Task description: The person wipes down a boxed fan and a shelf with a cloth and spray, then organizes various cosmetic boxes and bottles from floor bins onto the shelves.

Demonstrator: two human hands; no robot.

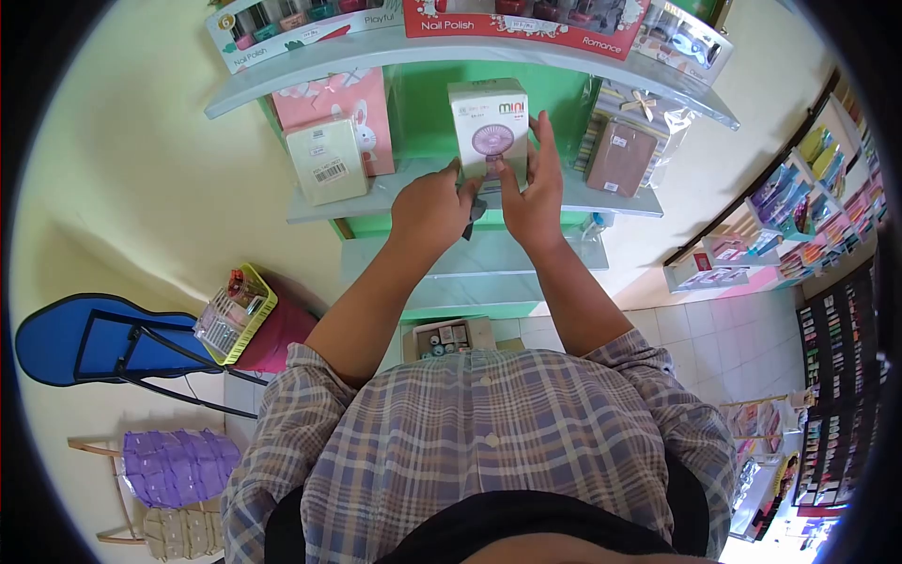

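Both hands are up at the middle shelf (395, 193) of a green-backed wall unit, working on a white fan box (489, 127) printed with the word "mini" and a picture of a purple fan. The box stands upright on that shelf, roughly at its centre.

The left hand (430, 211) sits just below and to the left of the box, its fingers curled in and pressed against the box's lower left corner; a small dark thing (too hidden to name) pokes out beneath the hand. The right hand (531, 193) is on the box's right side, fingers spread and stretched upward along its right edge, with the thumb laid across the lower front face. Between them the box is pinched from both sides.

Left of the fan box on the same shelf stands a pale boxed item with a barcode label (327, 160), tilted slightly, and behind that a pink gift bag (352, 103). Right of the fan box is a brown wrapped packet (620, 158) with a bow above it. On the shelf above the fan box lie nail polish sets (301, 26) in long printed cartons. Below the fan box, near the floor, a small open carton of little bottles (449, 336) shows between the person's forearms. Far down to the left of the box, a yellow basket (235, 315) sits beside a blue folded chair (103, 338).
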